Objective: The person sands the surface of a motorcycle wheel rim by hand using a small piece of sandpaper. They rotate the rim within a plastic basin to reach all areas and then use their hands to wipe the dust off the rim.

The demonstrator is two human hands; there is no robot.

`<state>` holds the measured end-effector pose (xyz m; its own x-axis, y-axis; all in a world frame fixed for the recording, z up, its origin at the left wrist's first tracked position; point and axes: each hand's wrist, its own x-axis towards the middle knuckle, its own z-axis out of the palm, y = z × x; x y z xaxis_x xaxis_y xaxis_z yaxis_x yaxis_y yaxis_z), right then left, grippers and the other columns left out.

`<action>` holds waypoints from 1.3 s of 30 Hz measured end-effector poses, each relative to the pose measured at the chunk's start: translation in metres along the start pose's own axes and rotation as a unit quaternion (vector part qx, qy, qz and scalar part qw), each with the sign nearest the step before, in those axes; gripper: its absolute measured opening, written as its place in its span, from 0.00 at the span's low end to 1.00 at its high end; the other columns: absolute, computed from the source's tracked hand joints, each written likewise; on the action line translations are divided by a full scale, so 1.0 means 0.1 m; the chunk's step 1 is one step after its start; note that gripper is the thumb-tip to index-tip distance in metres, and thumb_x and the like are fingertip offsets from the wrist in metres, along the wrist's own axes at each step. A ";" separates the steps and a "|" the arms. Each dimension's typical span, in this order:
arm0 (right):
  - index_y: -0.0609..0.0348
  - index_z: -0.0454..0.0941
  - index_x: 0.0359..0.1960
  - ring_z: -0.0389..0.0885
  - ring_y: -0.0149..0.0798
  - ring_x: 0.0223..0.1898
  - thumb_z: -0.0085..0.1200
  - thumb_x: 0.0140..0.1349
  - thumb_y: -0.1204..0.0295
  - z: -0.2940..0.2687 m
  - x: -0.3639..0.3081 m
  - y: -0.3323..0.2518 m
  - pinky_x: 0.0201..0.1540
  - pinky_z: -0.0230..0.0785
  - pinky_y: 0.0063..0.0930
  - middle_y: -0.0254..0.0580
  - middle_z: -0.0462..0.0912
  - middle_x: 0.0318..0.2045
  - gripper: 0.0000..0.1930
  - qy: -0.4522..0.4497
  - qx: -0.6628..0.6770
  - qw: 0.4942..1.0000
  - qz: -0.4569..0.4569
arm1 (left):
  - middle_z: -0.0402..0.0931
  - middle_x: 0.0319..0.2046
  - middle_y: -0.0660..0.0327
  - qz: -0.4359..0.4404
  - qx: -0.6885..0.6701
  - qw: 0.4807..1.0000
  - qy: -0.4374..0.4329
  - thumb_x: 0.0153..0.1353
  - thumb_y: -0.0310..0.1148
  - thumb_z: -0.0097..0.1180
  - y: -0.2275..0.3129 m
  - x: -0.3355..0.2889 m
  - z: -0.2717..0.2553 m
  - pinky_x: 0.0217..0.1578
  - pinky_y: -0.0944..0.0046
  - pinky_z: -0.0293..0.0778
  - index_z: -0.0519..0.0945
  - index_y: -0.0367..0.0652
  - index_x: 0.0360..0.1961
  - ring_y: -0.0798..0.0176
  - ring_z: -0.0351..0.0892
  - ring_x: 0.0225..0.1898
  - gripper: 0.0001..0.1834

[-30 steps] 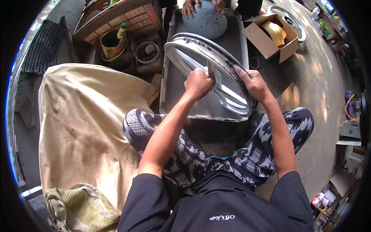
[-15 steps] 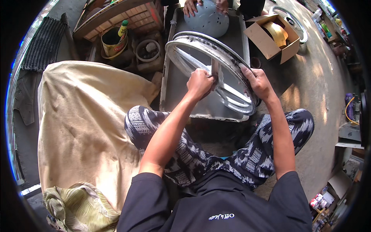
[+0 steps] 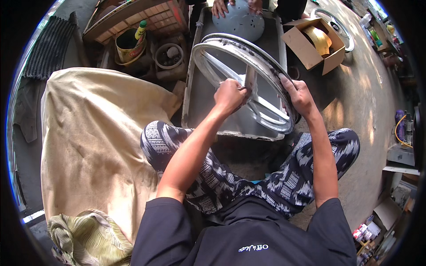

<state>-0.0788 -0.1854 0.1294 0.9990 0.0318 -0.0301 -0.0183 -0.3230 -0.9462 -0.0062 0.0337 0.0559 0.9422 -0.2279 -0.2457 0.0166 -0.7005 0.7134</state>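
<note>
A pale, worn motorcycle wheel [image 3: 257, 55] with wide spokes is held tilted over a shallow grey tray [image 3: 248, 134] in front of my knees. My left hand [image 3: 229, 97] is closed around a spoke near the middle of the wheel; whether anything thin lies between fingers and spoke is hidden. On the wheel's right side my right hand [image 3: 299, 96] grips the rim. Its thumb lies on the dark-stained outer face, and its fingers go out of sight behind. Whitish residue shows on that thumb.
Another person's hands [image 3: 220, 7] rest on a speckled grey-blue dome [image 3: 239, 22] at the tray's far end. An open cardboard box [image 3: 306, 46] stands right, another wheel [image 3: 350, 42] behind it. Buckets [image 3: 128, 55] sit far left. A beige cloth [image 3: 97, 133] drapes over something left.
The wheel has shifted very slightly to the right in the picture, with both hands keeping their hold. The surroundings have moved a little too, as the view has shifted.
</note>
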 end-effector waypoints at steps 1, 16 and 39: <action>0.66 0.81 0.28 0.77 0.27 0.16 0.48 0.75 0.49 0.02 0.01 0.00 0.20 0.69 0.22 0.36 0.79 0.18 0.29 -0.002 -0.002 1.000 -0.006 | 0.86 0.29 0.49 0.020 0.010 0.999 0.046 0.54 0.42 0.65 -0.04 0.01 0.09 0.41 0.51 0.80 0.87 0.39 0.32 0.47 0.87 0.36 0.15; 0.64 0.80 0.28 0.76 0.25 0.17 0.49 0.75 0.52 0.07 0.01 -0.01 0.20 0.68 0.21 0.31 0.77 0.18 0.27 0.010 0.003 1.000 -0.006 | 0.86 0.30 0.49 0.008 0.003 1.000 0.007 0.56 0.42 0.65 -0.05 -0.04 0.01 0.42 0.52 0.79 0.86 0.38 0.32 0.46 0.87 0.36 0.15; 0.70 0.84 0.38 0.72 0.21 0.28 0.50 0.75 0.54 0.22 0.01 -0.22 0.33 0.69 0.22 0.29 0.80 0.23 0.25 0.025 0.002 0.999 0.048 | 0.86 0.32 0.47 -0.068 -0.061 0.996 -0.004 0.60 0.43 0.65 -0.15 0.02 -0.48 0.42 0.55 0.79 0.85 0.34 0.40 0.50 0.88 0.38 0.20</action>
<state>-0.0782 -0.1575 0.1430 0.9935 -0.0458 -0.1041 -0.1133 -0.3187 -0.9410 0.0111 0.0758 0.0764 0.9258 -0.1414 -0.3505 0.1855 -0.6378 0.7475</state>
